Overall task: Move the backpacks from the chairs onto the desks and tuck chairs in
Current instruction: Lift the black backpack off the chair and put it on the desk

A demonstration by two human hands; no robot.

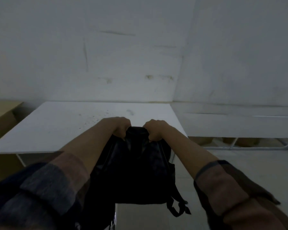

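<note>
A black backpack [133, 173] hangs in the air in front of me, its top held level with the near edge of a white desk [60, 127]. My left hand [121, 127] grips the top of the bag on its left side. My right hand [154, 129] grips the top on its right side. The bag's lower part and a loose strap with a buckle [178, 206] dangle below desk height. No chair is in view; the bag and my arms hide what is beneath them.
A white wall stands right behind the desk. A second white desk [239, 125] on a metal frame runs along the right wall. A brown wooden surface [2, 113] sits at the far left. Pale floor [223, 163] shows on the right.
</note>
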